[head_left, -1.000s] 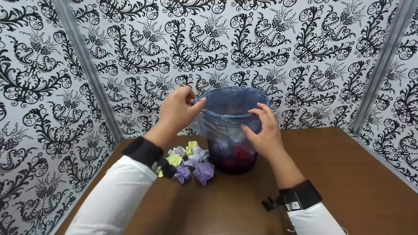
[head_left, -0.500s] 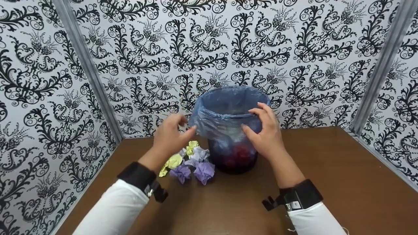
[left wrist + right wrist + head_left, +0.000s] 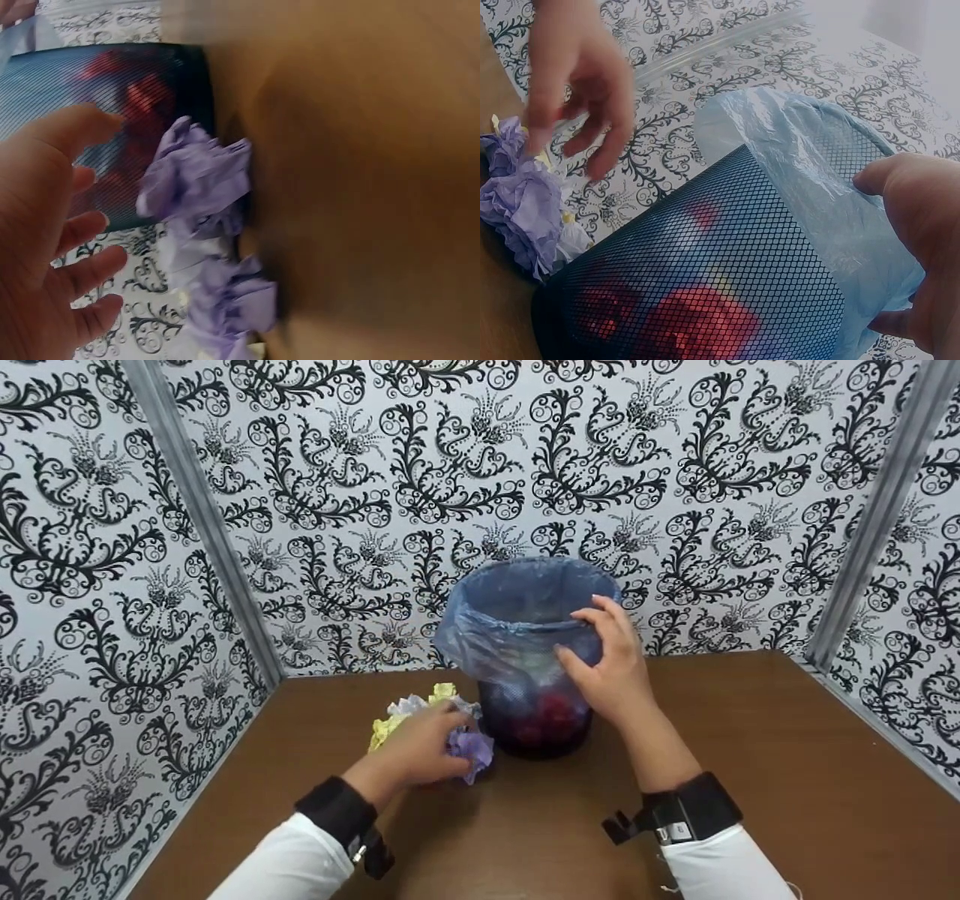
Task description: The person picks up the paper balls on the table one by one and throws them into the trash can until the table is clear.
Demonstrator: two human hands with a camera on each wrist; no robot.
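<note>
A dark mesh waste bin (image 3: 534,727) stands on the table, lined with a translucent blue plastic bag (image 3: 499,649) folded over its rim. Red and pale crumpled paper shows through the mesh. My right hand (image 3: 619,671) holds the bin's upper right side at the rim, thumb on the bag's outside. Left of the bin, my left hand (image 3: 424,746) hovers at a purple crumpled paper ball (image 3: 476,754). In the left wrist view, a gap separates its loosely spread fingers from the purple ball (image 3: 196,176). Other purple, lilac and yellow paper balls (image 3: 386,729) lie around it, partly hidden by this hand.
The brown wooden table (image 3: 757,750) extends in front of the bin and to its right. White panels with a black scroll pattern (image 3: 465,457) enclose the back and sides, joined by grey corner strips (image 3: 202,517).
My left hand has left the bag's left rim and dropped to the paper balls. The bag's left flap now hangs down outside the bin. My right hand has stayed in place.
</note>
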